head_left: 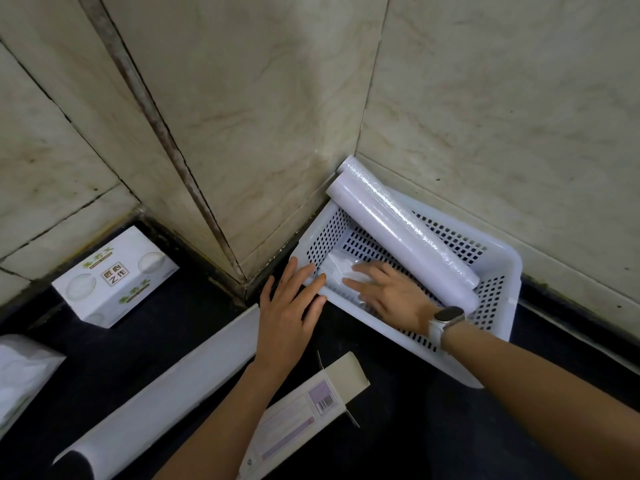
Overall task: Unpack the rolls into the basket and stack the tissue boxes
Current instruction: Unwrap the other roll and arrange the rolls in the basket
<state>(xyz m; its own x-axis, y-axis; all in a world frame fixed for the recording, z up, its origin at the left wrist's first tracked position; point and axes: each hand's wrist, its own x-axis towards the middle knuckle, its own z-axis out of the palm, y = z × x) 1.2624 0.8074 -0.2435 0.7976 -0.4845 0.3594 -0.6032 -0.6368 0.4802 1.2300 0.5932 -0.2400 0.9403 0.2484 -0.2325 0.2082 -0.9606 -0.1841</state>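
- Left hand [289, 313] lay flat, fingers spread, grip apart, on the white basket [498, 271] rim.
- Right hand [388, 291] reached palm-down inside, grip apart, pressing a clear-wrapped packet [337, 268].
- 2 rolls [405, 230] leaned across the basket.
- A tissue box [116, 277] sat on the dark floor, well left.

White perforated basket [498, 271], pale lilac rolls [398, 230], black counter [398, 427].

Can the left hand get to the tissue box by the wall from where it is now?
Probably yes. The left hand rests on the basket rim, holding nothing, and the tissue box stands to its left on bare dark counter, with nothing between them.
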